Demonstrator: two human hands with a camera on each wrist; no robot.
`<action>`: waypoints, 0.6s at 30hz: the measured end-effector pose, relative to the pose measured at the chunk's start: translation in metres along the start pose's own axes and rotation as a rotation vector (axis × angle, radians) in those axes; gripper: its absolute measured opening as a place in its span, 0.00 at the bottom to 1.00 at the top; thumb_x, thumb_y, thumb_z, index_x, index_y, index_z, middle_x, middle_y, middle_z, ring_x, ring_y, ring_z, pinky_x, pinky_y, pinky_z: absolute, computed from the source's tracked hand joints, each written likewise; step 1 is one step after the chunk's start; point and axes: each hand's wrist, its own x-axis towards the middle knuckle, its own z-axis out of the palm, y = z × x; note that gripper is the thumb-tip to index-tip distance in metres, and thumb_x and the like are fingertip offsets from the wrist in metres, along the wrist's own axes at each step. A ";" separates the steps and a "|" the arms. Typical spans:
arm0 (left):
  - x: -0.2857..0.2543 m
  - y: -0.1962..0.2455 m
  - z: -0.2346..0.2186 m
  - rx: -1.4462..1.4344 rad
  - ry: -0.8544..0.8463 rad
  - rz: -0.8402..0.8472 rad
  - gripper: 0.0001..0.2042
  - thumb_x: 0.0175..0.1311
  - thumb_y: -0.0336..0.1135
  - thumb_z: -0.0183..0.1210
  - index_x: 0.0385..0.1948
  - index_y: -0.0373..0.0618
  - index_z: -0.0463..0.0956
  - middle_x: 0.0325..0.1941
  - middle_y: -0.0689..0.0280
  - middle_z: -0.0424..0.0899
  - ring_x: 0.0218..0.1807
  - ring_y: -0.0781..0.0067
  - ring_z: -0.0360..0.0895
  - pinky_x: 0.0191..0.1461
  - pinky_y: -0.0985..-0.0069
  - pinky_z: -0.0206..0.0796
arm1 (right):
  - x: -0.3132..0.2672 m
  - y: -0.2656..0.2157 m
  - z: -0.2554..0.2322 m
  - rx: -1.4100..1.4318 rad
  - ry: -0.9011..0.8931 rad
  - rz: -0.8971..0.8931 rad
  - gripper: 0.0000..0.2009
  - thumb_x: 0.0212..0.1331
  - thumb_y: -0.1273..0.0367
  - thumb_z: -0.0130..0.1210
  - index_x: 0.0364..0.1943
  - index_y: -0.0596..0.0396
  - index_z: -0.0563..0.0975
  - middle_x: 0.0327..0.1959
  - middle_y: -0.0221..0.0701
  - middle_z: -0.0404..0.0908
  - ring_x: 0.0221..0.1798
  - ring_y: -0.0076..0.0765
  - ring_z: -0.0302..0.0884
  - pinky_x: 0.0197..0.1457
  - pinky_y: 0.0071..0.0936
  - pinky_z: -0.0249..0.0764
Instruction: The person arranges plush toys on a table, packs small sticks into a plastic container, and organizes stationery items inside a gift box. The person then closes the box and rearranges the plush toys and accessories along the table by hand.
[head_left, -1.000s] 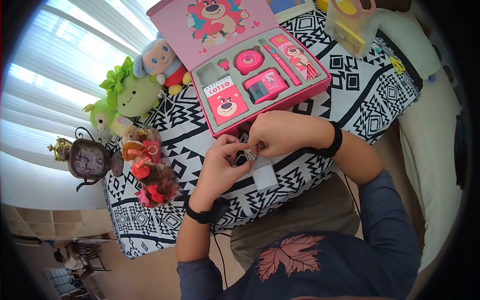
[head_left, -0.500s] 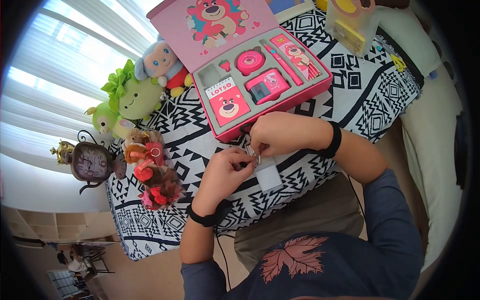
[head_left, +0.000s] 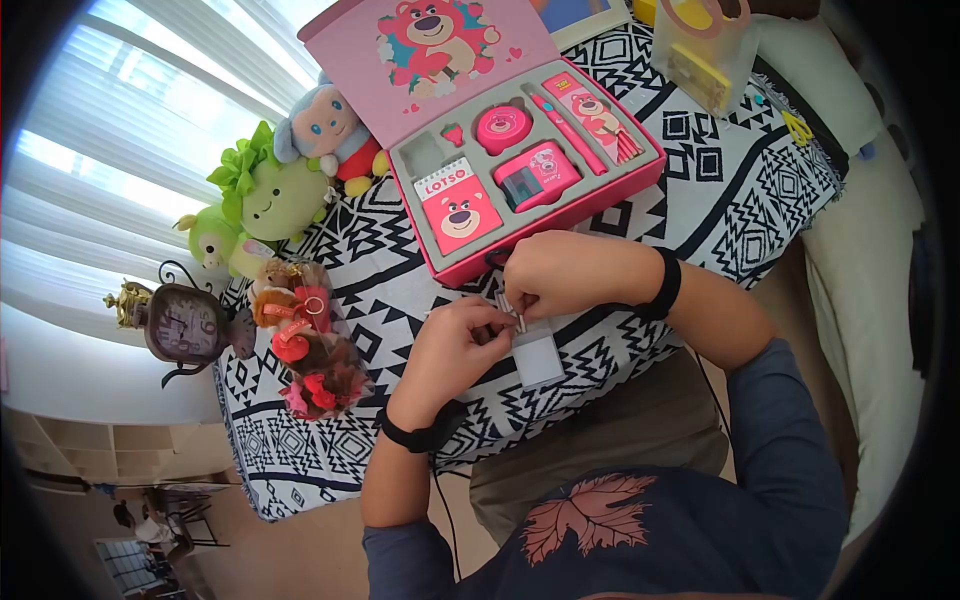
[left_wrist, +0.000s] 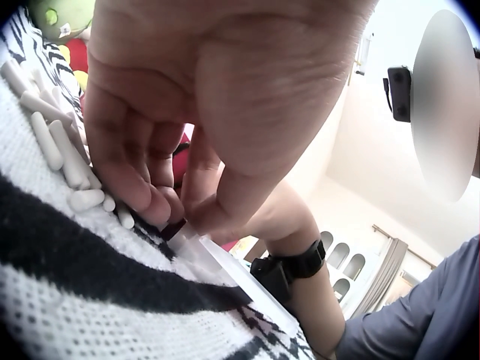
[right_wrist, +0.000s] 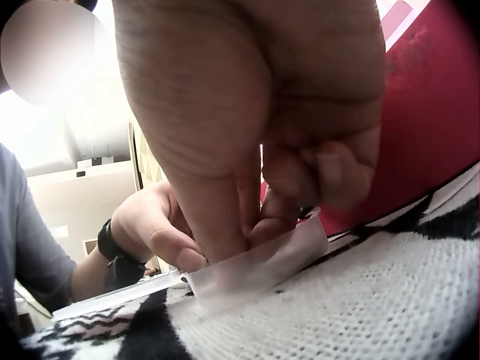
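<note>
A small clear plastic case (head_left: 538, 362) lies on the patterned cloth with its lid flipped back toward the body. My right hand (head_left: 585, 272) bends down over it; in the right wrist view, thumb and index finger dip inside the case wall (right_wrist: 304, 241), pinching at a short white stick (head_left: 521, 323) seen in the head view. At the case's other side is my left hand (head_left: 448, 350), fingers curled and fingertips right at its edge; I cannot tell what they pinch. Several loose white sticks (left_wrist: 64, 146) lie on the cloth beside the left fingers.
Just beyond my hands stands an opened pink gift box (head_left: 480, 258) holding a notebook (head_left: 460, 212) and stationery. Plush toys (head_left: 275, 190), a bagged bundle of small plush (head_left: 305, 345) and a clock (head_left: 187, 322) stand left. A translucent bag (head_left: 705, 65) stands far right.
A black item near the left fingertips has gone from sight in the head view. My left hand has drawn slightly down and closer to the case; the right hand keeps its place over it.
</note>
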 end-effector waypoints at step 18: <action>0.004 -0.018 -0.024 -0.205 0.402 -0.304 0.12 0.66 0.38 0.70 0.34 0.36 0.86 0.16 0.66 0.81 0.19 0.82 0.74 0.26 0.78 0.62 | 0.003 0.004 0.013 -0.009 0.048 -0.124 0.04 0.51 0.73 0.66 0.32 0.53 0.88 0.33 0.36 0.87 0.39 0.48 0.87 0.46 0.42 0.82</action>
